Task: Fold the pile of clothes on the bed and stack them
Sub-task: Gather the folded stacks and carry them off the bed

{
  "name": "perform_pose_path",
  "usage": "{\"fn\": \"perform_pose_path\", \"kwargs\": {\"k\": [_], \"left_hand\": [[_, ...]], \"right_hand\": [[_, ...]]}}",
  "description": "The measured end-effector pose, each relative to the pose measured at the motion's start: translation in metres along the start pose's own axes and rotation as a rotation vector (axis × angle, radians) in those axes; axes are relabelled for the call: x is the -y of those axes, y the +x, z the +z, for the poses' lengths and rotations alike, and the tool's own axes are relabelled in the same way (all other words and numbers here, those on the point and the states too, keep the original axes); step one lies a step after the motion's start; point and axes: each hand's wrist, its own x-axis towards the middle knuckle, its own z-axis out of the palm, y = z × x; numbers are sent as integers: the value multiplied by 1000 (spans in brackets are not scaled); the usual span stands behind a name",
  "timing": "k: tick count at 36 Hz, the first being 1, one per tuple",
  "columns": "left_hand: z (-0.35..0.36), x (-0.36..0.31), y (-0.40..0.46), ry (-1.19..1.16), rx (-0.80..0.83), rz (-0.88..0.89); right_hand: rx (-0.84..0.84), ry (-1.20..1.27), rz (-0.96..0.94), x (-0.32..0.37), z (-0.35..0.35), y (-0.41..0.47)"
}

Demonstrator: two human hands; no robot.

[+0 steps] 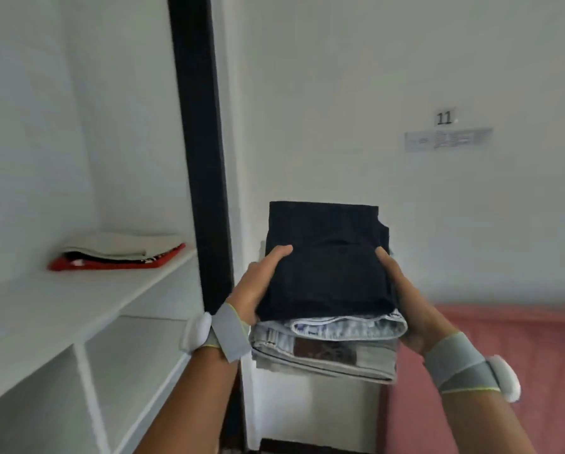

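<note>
I hold a stack of folded clothes in the air at the centre of the head view. A black folded garment (pixel 327 257) lies on top, with light denim jeans (pixel 327 348) under it. My left hand (pixel 258 283) grips the stack's left side, thumb on the black garment. My right hand (pixel 405 303) grips its right side, thumb also on top. Both wrists wear grey straps with white pods. A second pile, a beige cloth over a red garment (pixel 117 255), rests on a white shelf (pixel 61 306) at the left.
The white shelf unit has lower compartments (pixel 127 371) beneath. A black vertical frame (pixel 202 158) stands between shelf and wall. A pink bed cover (pixel 503 355) lies at lower right. A paper sign marked 11 (pixel 444 117) hangs on the white wall.
</note>
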Motion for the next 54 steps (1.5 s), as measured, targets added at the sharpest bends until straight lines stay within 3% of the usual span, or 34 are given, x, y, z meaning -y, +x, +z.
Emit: {"fn": "perform_pose_path", "kwargs": {"k": [2, 11, 16, 23, 32, 37, 50, 54], "left_hand": [[-38, -4, 12, 11, -149, 24], [-108, -18, 38, 18, -450, 84], [-148, -30, 39, 18, -680, 113], [-198, -35, 18, 27, -944, 129], [-275, -17, -6, -122, -1211, 227], [-313, -13, -9, -147, -1344, 275], [-412, -37, 1, -146, -1487, 292], [-436, -6, 17, -40, -1608, 138]], "right_hand": [[127, -1, 26, -11, 22, 50], [399, 86, 116, -47, 68, 169], [642, 66, 189, -54, 112, 236], [850, 128, 266, -77, 182, 281], [1107, 156, 362, -128, 285, 336], [1176, 130, 395, -141, 334, 357], [1222, 63, 385, -163, 439, 421], [1166, -52, 433, -203, 453, 441]]}}
